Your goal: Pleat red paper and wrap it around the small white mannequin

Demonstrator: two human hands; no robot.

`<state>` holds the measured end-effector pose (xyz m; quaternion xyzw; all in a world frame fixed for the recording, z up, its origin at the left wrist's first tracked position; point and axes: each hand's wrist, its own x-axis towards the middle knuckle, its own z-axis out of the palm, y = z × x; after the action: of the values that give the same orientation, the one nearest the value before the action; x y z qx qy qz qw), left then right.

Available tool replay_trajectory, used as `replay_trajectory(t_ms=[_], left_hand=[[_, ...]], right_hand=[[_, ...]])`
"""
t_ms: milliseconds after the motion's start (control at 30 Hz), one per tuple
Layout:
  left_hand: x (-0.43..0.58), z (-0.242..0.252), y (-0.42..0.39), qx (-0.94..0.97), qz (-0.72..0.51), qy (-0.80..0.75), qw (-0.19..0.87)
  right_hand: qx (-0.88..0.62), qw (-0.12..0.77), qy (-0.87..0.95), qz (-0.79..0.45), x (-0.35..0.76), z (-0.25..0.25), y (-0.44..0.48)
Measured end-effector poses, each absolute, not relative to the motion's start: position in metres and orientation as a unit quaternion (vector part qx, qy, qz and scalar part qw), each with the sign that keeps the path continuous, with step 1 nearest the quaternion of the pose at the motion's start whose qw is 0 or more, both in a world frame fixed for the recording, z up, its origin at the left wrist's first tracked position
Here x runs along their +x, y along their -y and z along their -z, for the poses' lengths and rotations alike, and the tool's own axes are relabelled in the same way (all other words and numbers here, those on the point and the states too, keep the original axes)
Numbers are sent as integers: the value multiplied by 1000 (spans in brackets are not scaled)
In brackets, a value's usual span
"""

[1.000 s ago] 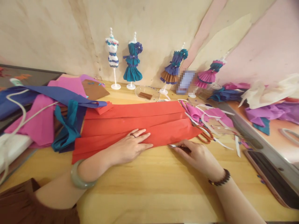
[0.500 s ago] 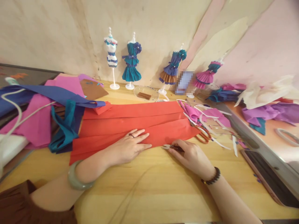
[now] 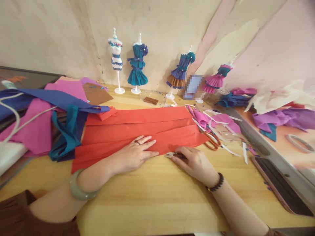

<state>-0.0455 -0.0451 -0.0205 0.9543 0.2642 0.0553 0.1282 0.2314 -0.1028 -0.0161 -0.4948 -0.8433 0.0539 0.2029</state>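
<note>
Red fabric (image 3: 137,126), layered in long strips, lies across the middle of the wooden table. My left hand (image 3: 134,152) rests flat on its near edge, fingers spread, a ring on one finger. Just to the right, my right hand (image 3: 190,160) is closed around small thread snips (image 3: 170,154) with short silver blades and a dark handle. The blades point left along the fabric's near edge, a short way from my left fingertips. Whether they touch the fabric I cannot tell. Orange-handled scissors (image 3: 213,142) lie at the fabric's right end, their blades partly hidden.
Several small dress forms, one of them in a teal dress (image 3: 137,65), stand along the wall. Blue, pink and teal cloth (image 3: 65,134) is heaped at the left. Pink scraps (image 3: 225,121) and white strips lie right, beyond a phone (image 3: 280,183) near the table's edge.
My right hand has slid slightly left with the snips, bringing the blades closer to my left fingers. My left hand stays on the fabric. The whole view has shifted a little.
</note>
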Motion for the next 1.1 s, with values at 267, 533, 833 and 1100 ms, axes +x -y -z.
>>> replay_trajectory(t_ms=[267,533,833,1100], left_hand=[[-46,23,44,955,-67,-260,127],[-44,17,45,957,-50,-262,112],[-46,23,45,957,-67,-258,111],[-45,20,45,958,-48,-260,111]], right_hand=[[-484,198,851,-48,229,15,99],[-475,195,857,-45,229,17,98],[-486,182,853,-48,233,22,97],[-488,186,852,-50,233,22,97]])
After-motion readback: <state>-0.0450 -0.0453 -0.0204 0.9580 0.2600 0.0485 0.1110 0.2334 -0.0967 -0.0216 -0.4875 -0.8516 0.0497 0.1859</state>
